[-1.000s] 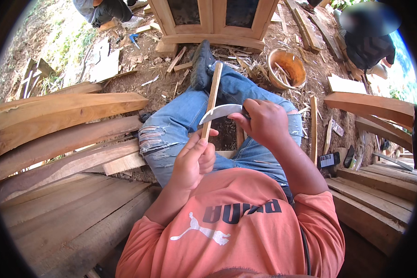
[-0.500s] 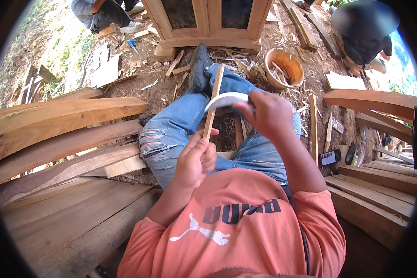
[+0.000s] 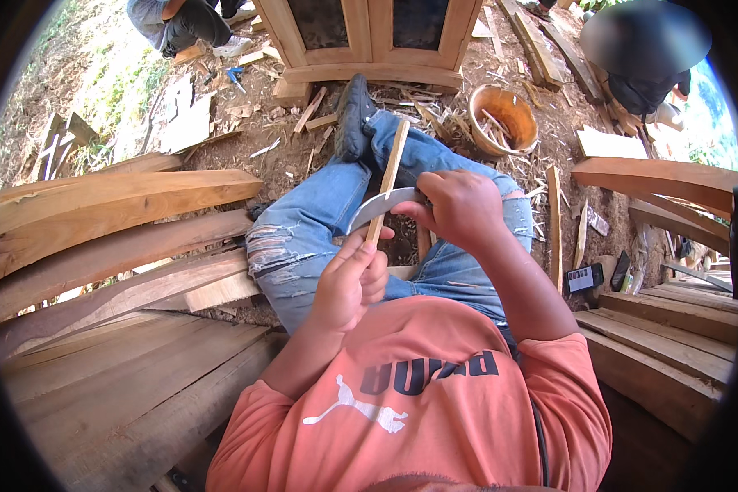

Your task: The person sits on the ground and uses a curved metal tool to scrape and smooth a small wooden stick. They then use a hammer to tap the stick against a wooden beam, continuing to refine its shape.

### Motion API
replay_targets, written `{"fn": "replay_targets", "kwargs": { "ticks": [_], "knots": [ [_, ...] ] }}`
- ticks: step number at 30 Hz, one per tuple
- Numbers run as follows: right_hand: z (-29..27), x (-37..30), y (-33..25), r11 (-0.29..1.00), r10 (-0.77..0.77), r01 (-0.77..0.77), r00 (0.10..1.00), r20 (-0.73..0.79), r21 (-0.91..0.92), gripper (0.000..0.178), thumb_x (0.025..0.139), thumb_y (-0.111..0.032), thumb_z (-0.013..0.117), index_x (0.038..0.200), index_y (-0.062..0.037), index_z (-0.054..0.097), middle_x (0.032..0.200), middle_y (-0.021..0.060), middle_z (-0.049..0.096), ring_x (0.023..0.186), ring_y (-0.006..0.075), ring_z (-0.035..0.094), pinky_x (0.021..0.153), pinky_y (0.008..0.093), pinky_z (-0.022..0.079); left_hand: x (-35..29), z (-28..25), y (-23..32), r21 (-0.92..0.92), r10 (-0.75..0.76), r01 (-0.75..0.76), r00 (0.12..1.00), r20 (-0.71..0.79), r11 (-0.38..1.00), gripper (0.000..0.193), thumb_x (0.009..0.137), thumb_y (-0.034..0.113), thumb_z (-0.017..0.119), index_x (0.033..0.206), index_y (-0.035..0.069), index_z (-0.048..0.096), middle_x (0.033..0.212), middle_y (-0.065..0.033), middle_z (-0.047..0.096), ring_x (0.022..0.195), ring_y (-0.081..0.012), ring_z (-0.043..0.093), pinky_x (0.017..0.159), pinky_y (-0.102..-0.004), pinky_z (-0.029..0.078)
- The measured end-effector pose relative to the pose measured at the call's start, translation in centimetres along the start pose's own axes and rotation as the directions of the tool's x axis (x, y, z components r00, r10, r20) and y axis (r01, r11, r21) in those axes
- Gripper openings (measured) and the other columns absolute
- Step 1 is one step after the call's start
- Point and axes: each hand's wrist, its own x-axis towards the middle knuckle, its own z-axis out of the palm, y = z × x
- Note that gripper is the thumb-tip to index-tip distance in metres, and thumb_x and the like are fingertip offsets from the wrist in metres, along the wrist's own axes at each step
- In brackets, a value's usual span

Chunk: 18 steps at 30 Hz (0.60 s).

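Two bare hands: logged both near the centre of the frame, over the lap of the seated wearer. Found left hand [image 3: 354, 275] just below centre, pinching the lower end of a slim wooden stick [image 3: 396, 160] between thumb and fingers. Traced stick upward from that grip, leaning slightly right, to a free upper end over the blue jeans [image 3: 303, 209]. Found right hand [image 3: 463, 209] right of centre, wrapped around the handle of a curved knife [image 3: 365, 215], thumb toward the blade, handle mostly hidden in the fist. Recorded blade pointing to lower left and crossing the stick just above the left hand; could not confirm contact of edge with wood. Noted dark shoe [image 3: 353, 123] above centre, near the stick's tip. Saw round bucket [image 3: 522, 119] with wood scraps inside, above and right of centre, plus pale wood shavings [image 3: 265, 148] on the soil. Noted panelled wooden front [image 3: 371, 37] at top centre. Logged thick timbers [image 3: 123, 197] at left, planks [image 3: 664, 336] at lower right, blue tool [image 3: 235, 79] at upper left. Observed one co-worker [image 3: 190, 29] at upper left, another person [image 3: 640, 94] in dark clothing at upper right
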Motion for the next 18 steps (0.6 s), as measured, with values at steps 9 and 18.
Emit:
{"fn": "replay_targets", "kwargs": {
  "ticks": [9,18],
  "knots": [
    [-1.5,0.7,2.3,0.992,-0.099,0.096,0.995,-0.026,-0.087,0.057,0.086,-0.068,0.07,0.078,-0.0127,0.063,0.069,0.0061,0.063,0.066,0.0298,0.068,0.059,0.0435,0.052,0.7,0.6,1.0,0.01,-0.04,0.039,0.998,0.05,0.999,0.036,0.117,0.032,0.047,0.143,0.009,0.053,0.071,0.0082,0.031,0.056,-0.0029,0.027,0.05,-0.0211,0.023],
    [1.2,-1.3,-3.3,0.996,-0.083,0.085,0.995,-0.049,0.041,0.054,0.093,-0.062,0.071,0.073,-0.0136,0.06,0.066,0.0067,0.063,0.063,0.0275,0.068,0.057,0.0423,0.053,0.9,-0.2,-0.8,0.071,-0.024,0.024,1.0,0.003,0.997,0.036,0.118,0.032,0.044,0.144,0.01,0.053,0.07,0.0078,0.032,0.054,-0.0039,0.026,0.049,-0.0223,0.022]
  ]
}}
